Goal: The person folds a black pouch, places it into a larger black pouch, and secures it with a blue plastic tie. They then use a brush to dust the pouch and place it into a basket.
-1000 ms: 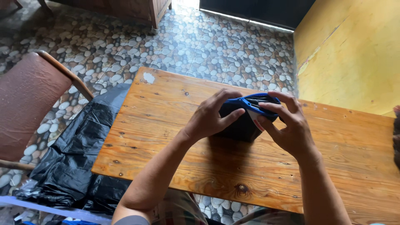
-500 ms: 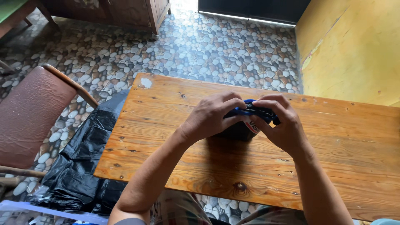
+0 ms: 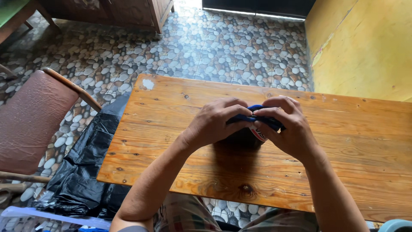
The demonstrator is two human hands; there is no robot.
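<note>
Both hands meet over the middle of a wooden table point(image 3: 180, 99). My left hand point(image 3: 214, 122) and my right hand point(image 3: 287, 126) together grip a small dark object with a blue band point(image 3: 253, 117) across its top and a white patch on its side. The fingers of both hands curl around it and hide most of its shape. The object sits on or just above the tabletop, casting a dark shadow toward me.
A brown padded chair point(image 3: 34, 120) stands at the left. A black plastic bag point(image 3: 86, 172) lies on the pebble-patterned floor beside the table. A yellow wall point(image 3: 365, 43) rises at the right, and dark wooden furniture point(image 3: 107, 10) stands at the far side.
My hands have closed more tightly around the dark object, covering it more. The blue band, earlier stretched between the fingers, is now pressed down across the top.
</note>
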